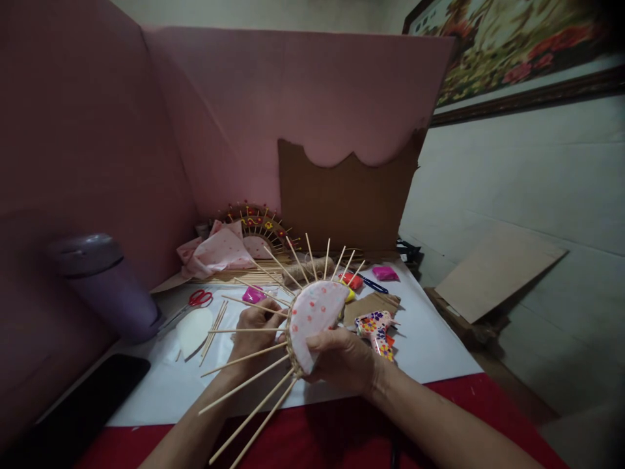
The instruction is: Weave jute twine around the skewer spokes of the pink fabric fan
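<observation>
Right hand clasping a fabric-covered half-disc, left hand among its sticks

Your right hand (349, 358) grasps the fabric-covered half-disc (317, 316) just below the centre of the frame, the thumb lying on the spotted face and the other fingers behind it. Your left hand (256, 335) is at the curved edge, behind several of the thin wooden sticks (224, 330); its fingertips are bent together, but you cannot tell from this view whether they pinch a stick or only touch the rim. Sticks fan out from that edge toward the top, left and lower left of the frame, and a twine-like band (290, 339) runs along it.

The step in hand appears to be work on the sticks where they meet the rim, either setting or checking them. The next move seems to call for a steady right hold on the half-disc and small, precise left-finger work at the base of one stick, without bending its neighbours.

At right of centre lies a flower-patterned glue gun (378, 332); above the half-disc, a roll of twine (312, 269). Left of centre are loose sticks (213, 332), a white cut piece (194, 331) and red-handled scissors (200, 298).
</observation>
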`<state>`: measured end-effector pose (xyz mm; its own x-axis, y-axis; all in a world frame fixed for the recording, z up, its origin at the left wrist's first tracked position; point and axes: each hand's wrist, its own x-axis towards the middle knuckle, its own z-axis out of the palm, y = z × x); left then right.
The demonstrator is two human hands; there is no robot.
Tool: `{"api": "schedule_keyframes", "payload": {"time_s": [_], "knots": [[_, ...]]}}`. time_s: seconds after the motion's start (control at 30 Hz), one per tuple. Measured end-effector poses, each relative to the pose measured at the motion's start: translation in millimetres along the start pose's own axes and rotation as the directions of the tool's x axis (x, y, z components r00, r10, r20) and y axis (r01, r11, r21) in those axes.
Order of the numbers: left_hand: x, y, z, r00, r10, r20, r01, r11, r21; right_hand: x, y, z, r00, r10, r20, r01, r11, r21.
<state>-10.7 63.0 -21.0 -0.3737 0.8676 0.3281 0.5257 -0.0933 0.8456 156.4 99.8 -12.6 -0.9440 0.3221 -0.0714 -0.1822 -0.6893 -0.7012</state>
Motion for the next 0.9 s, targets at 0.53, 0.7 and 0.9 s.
{"api": "schedule_keyframes", "payload": {"time_s": [0.53, 0.7, 0.9], "knots": [[0, 23, -17, 0.985, 0.157, -0.075, -0.156, 0.988, 0.017, 0, -2, -2, 0.991, -0.023, -0.129, 0.024, 1.0, 0.004], [-1, 35, -23, 0.994, 0.105, 0.032, -0.085, 0.923, -0.376, 1, -5, -5, 0.987, -0.048, -0.151, 0.049, 0.999, 0.003], [-6, 41, -21, 0.946, 0.005, 0.324, 0.157, 0.868, -0.472, 1, -7, -5, 0.986, -0.058, -0.155, 0.059, 0.998, 0.001]]}}
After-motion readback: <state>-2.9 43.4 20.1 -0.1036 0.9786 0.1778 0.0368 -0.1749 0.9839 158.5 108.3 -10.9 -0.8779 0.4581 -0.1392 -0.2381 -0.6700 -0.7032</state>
